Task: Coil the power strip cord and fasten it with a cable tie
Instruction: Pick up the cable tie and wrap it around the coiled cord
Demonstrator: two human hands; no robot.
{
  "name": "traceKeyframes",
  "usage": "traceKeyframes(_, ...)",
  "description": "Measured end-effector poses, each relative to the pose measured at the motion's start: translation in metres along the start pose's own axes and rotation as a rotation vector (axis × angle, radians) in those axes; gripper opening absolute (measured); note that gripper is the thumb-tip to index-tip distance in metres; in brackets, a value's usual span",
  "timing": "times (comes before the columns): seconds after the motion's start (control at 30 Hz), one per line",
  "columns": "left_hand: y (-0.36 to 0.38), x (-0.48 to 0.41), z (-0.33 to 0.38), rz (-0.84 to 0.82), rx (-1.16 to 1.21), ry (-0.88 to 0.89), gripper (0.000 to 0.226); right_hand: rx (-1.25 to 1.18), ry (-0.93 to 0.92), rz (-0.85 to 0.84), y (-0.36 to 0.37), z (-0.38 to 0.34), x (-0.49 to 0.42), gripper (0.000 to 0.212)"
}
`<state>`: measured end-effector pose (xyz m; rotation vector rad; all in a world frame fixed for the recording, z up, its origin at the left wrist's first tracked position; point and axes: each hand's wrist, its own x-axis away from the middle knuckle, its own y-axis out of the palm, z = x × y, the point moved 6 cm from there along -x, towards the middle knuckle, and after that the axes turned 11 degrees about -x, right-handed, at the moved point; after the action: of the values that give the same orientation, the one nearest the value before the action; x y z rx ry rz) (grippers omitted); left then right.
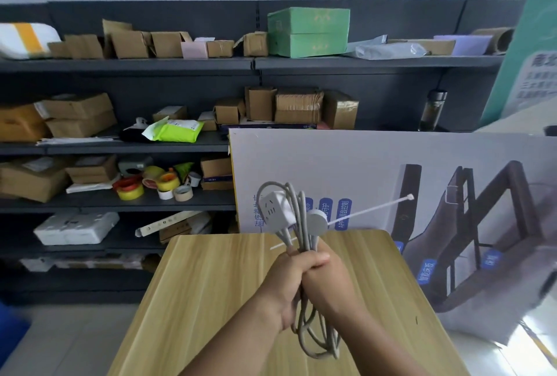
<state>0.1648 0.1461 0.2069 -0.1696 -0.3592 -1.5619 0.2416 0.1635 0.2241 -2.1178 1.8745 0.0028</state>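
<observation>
The grey cord (313, 336) is gathered into a bundle of loops, held upright above the wooden table (193, 300). My left hand (286, 285) and my right hand (331, 279) are pressed together around the middle of the bundle. Above my hands the white cube power strip (275, 208) and the round grey plug (316, 223) stick out among the upper loops. A thin white cable tie (373, 210) slants behind the bundle, its head up at the right and its tail at the lower left. Which hand grips the tie is hidden.
A large printed cardboard box (391, 170) leans behind the table. Dark shelves (126, 65) on the left and back carry cartons, tape rolls (150, 185) and parcels. A green box (307, 32) sits on the top shelf. A bottle (434, 110) stands at the right.
</observation>
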Motion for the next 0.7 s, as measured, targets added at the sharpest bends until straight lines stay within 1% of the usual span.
traceKeyframes(0.07,0.001,0.006,0.006,-0.025,0.02,0.021,0.017,0.136,-0.07,-0.048,0.002,-0.013,0.0,0.014)
traceKeyframes(0.1,0.0,0.007,0.008,-0.034,0.016,0.031,0.021,0.18,-0.081,-0.066,0.003,-0.015,-0.001,0.018)
traceKeyframes(0.17,-0.003,0.006,0.007,-0.041,0.011,0.044,0.025,0.258,-0.046,-0.109,0.002,-0.01,-0.003,0.036)
traceKeyframes(0.2,-0.007,0.005,0.006,-0.031,0.041,0.043,0.027,0.235,0.005,-0.14,-0.001,-0.006,-0.002,0.051)
traceKeyframes(0.23,-0.01,0.005,0.006,-0.01,0.077,0.03,0.028,0.153,0.061,-0.181,-0.004,-0.003,0.0,0.068)
traceKeyframes(0.27,-0.017,0.002,0.006,0.025,0.106,0.026,0.029,0.058,0.114,-0.228,-0.006,-0.002,0.003,0.08)
traceKeyframes(0.3,-0.025,0.001,0.008,0.074,0.123,0.024,0.027,-0.016,0.125,-0.253,-0.008,-0.003,0.006,0.083)
traceKeyframes(0.33,-0.035,-0.001,0.008,0.125,0.142,0.036,0.025,-0.048,0.091,-0.223,-0.013,-0.008,0.007,0.078)
traceKeyframes(0.37,-0.043,-0.001,0.008,0.161,0.157,0.046,0.022,-0.055,0.029,-0.13,-0.023,-0.01,0.005,0.064)
traceKeyframes(0.43,-0.057,-0.002,0.01,0.179,0.119,0.086,0.023,-0.026,-0.082,0.122,-0.046,-0.014,0.001,0.023)
traceKeyframes(0.47,-0.061,-0.003,0.01,0.179,0.061,0.106,0.027,0.003,-0.104,0.199,-0.056,-0.014,0.0,0.017)
traceKeyframes(0.5,-0.064,-0.002,0.011,0.18,0.002,0.12,0.028,0.038,-0.111,0.239,-0.062,-0.015,0.0,0.021)
traceKeyframes(0.57,-0.068,0.002,0.013,0.181,-0.067,0.15,0.025,0.076,-0.114,0.251,-0.071,-0.017,0.0,0.026)
traceKeyframes(0.67,-0.07,0.012,0.019,0.185,-0.178,0.213,0.022,0.151,-0.11,0.225,-0.079,-0.016,0.004,0.027)
traceKeyframes(0.7,-0.069,0.016,0.022,0.176,-0.209,0.234,0.021,0.195,-0.098,0.192,-0.08,-0.014,0.003,0.031)
